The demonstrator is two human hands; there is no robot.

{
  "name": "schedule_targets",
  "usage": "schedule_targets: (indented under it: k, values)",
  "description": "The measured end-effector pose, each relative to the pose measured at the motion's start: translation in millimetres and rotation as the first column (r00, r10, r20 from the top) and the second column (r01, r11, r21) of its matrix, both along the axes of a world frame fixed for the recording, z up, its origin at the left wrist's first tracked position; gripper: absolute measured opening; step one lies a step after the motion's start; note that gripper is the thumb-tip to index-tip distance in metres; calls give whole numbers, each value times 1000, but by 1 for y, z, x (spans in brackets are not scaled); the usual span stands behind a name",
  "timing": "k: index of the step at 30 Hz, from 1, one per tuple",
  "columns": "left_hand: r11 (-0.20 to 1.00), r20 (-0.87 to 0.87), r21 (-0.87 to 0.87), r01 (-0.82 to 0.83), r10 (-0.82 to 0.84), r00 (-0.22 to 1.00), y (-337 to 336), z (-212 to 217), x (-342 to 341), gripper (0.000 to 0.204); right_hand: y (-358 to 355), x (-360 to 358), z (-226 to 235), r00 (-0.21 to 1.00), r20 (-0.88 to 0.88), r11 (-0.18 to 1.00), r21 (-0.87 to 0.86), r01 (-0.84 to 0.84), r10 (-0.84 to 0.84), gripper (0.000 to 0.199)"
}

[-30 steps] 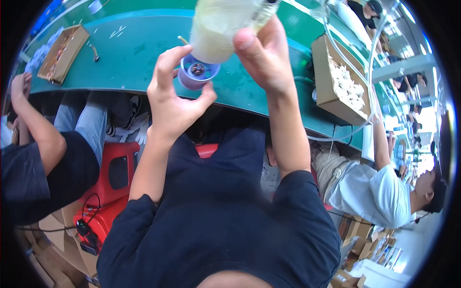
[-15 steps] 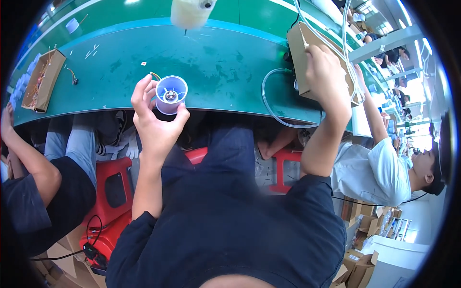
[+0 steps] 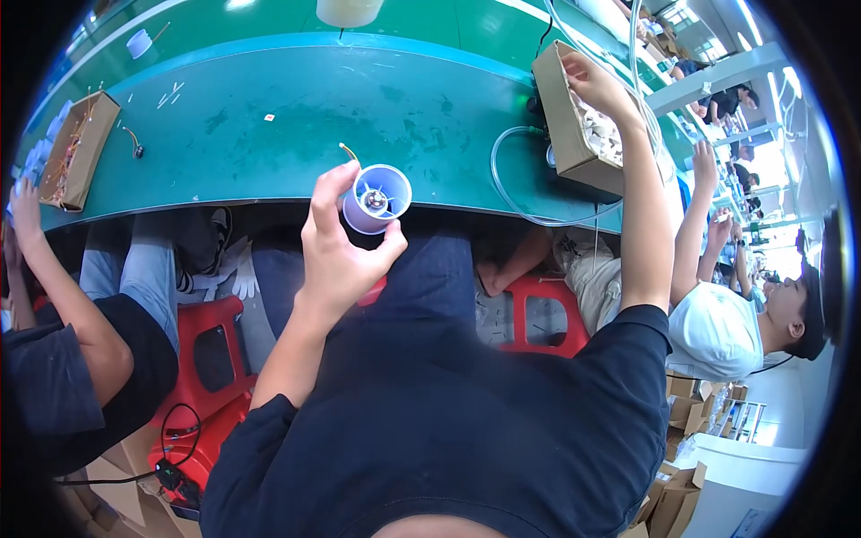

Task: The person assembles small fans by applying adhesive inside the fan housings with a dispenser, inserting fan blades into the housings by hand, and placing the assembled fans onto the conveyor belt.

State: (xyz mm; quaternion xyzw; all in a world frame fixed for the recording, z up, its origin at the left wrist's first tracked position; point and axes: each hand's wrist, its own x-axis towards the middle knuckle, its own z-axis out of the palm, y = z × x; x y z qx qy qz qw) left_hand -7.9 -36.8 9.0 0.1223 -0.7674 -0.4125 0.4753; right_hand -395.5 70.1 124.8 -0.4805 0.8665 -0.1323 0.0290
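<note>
Cardboard box [image 3: 563, 125] — clear tube [image 3: 511, 202] beside — green table [image 3: 269, 134]

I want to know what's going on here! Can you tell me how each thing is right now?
left hand: gripping the tube, raised
purple tube: held, open end up, small fan inside
right hand: reaching into the box
cardboard box: open, small pale parts inside
clear hose: looped on the green table
red stool: standing, unoccupied

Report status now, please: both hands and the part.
Left hand grips the purple round housing, open end up. Right hand reaches into the cardboard box of white pieces. Clear hose lies beside the box.
</note>
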Motion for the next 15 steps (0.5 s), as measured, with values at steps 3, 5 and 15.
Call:
schedule_targets:
  k: [3, 5, 15]
  values:
    - [999, -17, -30, 38, -38, 999, 4, -2, -2, 78, 3, 7, 8, 988, -157, 999, -35, 0, -5, 26]
    - [998, -28, -45, 54, -56, 998, 7, -3, -2, 78, 11, 33, 28, 984, -91, 976, -173, 135, -152, 24]
    - [989, -108, -23, 143, -144, 984, 20, -5, -10, 74, 42, 38, 27, 969, 173, 985, 7, 175, -173, 25]
